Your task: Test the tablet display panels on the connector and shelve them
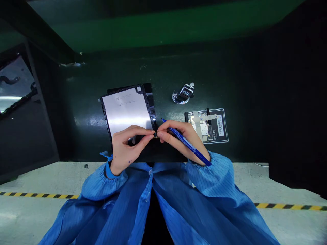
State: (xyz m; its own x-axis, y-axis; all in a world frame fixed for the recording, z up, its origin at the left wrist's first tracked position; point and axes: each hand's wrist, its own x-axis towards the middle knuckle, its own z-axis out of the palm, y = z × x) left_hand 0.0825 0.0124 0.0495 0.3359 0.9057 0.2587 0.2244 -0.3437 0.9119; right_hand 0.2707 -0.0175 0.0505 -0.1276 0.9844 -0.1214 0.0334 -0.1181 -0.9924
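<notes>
A flat panel with a shiny white-grey back (pixel 127 110) lies on a dark green bench (pixel 81 112), a black flex strip along its right edge. My left hand (pixel 126 146) pinches a small dark and gold part (pixel 155 134) at the panel's near right corner. My right hand (pixel 178 137) meets it from the other side, fingertips closed on the same small part. A blue pen (pixel 190 146) lies across the right hand, gripped between its fingers, tip pointing up and left.
A metal hand tally counter (pixel 184 93) stands behind the right hand. A black tray with a circuit board and white label (pixel 208 125) lies right of the hands. The bench's near edge meets a grey floor with yellow-black striped tape (pixel 38 195).
</notes>
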